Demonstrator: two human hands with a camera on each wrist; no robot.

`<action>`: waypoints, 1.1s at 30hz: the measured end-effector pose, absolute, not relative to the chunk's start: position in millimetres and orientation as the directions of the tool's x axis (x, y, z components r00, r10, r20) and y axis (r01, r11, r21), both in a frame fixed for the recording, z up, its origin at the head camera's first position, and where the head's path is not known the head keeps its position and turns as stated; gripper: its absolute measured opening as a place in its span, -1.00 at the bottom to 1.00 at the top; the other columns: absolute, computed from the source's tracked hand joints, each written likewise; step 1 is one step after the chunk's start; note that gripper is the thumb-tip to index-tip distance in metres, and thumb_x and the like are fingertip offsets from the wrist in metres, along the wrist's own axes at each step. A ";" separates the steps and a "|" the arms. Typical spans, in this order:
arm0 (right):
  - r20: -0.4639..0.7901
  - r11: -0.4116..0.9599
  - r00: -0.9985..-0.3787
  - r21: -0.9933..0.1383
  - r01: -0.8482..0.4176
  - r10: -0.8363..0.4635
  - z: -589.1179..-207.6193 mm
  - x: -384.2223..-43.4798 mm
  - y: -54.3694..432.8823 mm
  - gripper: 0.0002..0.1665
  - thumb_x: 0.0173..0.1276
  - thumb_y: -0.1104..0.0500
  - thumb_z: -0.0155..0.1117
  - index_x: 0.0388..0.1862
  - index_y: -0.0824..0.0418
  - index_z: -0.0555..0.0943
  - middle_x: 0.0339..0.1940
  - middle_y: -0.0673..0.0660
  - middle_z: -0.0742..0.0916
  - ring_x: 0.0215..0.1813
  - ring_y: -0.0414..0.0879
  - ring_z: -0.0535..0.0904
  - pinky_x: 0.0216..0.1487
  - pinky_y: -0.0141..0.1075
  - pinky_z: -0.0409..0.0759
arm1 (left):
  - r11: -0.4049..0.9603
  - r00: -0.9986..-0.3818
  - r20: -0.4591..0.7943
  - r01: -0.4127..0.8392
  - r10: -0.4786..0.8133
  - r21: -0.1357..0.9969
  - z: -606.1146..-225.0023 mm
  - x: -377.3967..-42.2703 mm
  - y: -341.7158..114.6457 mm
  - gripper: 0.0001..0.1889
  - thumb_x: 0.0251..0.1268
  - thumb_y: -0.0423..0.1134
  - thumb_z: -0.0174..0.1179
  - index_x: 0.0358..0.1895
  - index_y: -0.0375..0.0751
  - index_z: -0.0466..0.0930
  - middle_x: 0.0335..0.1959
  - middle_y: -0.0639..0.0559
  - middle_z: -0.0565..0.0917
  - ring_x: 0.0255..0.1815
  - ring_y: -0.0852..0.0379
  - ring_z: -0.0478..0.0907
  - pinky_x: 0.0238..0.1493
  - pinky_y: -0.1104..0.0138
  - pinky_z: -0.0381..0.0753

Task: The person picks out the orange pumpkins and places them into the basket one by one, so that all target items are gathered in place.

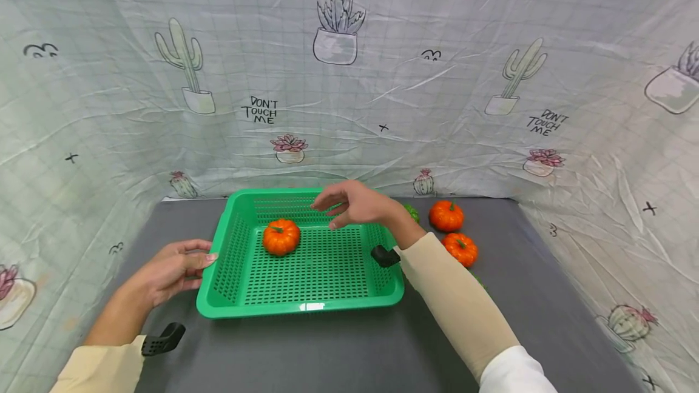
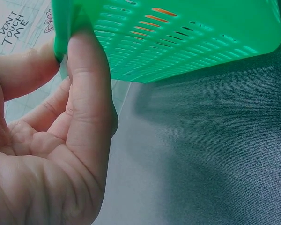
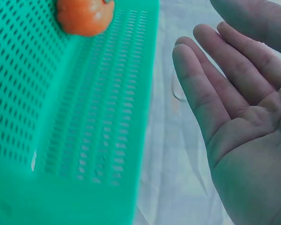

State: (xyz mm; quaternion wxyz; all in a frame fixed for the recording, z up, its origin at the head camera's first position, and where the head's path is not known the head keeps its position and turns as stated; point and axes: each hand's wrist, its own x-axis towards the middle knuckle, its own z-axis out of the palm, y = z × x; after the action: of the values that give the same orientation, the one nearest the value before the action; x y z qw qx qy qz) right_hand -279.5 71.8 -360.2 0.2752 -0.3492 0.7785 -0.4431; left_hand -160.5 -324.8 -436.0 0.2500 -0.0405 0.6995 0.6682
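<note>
A green plastic basket (image 1: 262, 311) with slotted sides rests on the dark table. Inside it, towards the left, sits one small orange pumpkin (image 1: 281, 237) with a green stem. My left hand (image 1: 172, 272) pinches the basket's left rim between thumb and fingers; the left wrist view shows that hand (image 2: 84, 108) close up at the green rim (image 2: 61, 28). Over the right back part of the basket hovers my right hand (image 1: 363, 204), its fingers loosely extended and holding nothing. The right wrist view shows its bare palm (image 3: 253, 150) apart from the basket.
Right of the basket lie two orange pumpkins (image 1: 446, 216), and a green one (image 1: 412, 212) is partly hidden behind my right wrist. A bit of green (image 1: 479, 282) shows beside my right sleeve. A cloth printed with cacti (image 1: 349, 108) encloses the table's back and sides.
</note>
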 end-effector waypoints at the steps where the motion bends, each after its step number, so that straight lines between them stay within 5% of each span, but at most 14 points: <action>1: -0.106 0.360 -0.610 -0.880 -0.310 -0.786 -358.7 -279.2 77.8 -0.37 0.30 0.48 0.43 0.36 0.37 0.55 0.39 0.32 0.65 0.40 0.21 0.62 0.28 -0.18 0.71 | 0.101 -0.872 -0.402 -0.389 0.280 0.916 -436.2 -160.5 -325.2 -0.69 0.57 -0.26 0.20 0.24 -0.21 0.43 -0.16 0.12 0.79 -0.18 0.18 0.77 -0.07 0.22 0.82; 16: -0.023 0.399 -0.694 -0.832 -0.386 -0.719 -358.2 -264.4 176.6 -0.41 0.29 0.40 0.48 0.30 0.38 0.58 0.35 0.40 0.65 0.43 0.33 0.55 0.48 0.14 0.52 | 0.099 -0.869 -0.406 -0.394 0.282 0.914 -437.8 -161.1 -328.9 -0.75 0.59 -0.26 0.17 0.20 -0.11 0.43 -0.16 0.13 0.77 -0.17 0.17 0.75 -0.06 0.22 0.81; 33: -0.135 0.609 -0.802 -0.725 -0.320 -0.582 -413.4 -254.1 251.7 -0.25 0.28 0.23 0.57 0.41 0.36 0.50 0.40 0.39 0.60 0.49 0.38 0.47 0.52 0.27 0.39 | 0.098 -0.867 -0.412 -0.401 0.280 0.911 -441.4 -162.6 -327.7 -0.75 0.59 -0.27 0.17 0.20 -0.10 0.42 -0.17 0.14 0.78 -0.19 0.18 0.75 -0.09 0.24 0.81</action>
State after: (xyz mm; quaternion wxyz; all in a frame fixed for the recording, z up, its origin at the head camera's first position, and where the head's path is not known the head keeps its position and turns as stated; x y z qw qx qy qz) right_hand -254.1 251.7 -413.4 0.1820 -0.2567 0.8784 -0.3597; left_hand -162.6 -327.7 -441.4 0.2541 -0.0434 0.6959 0.6703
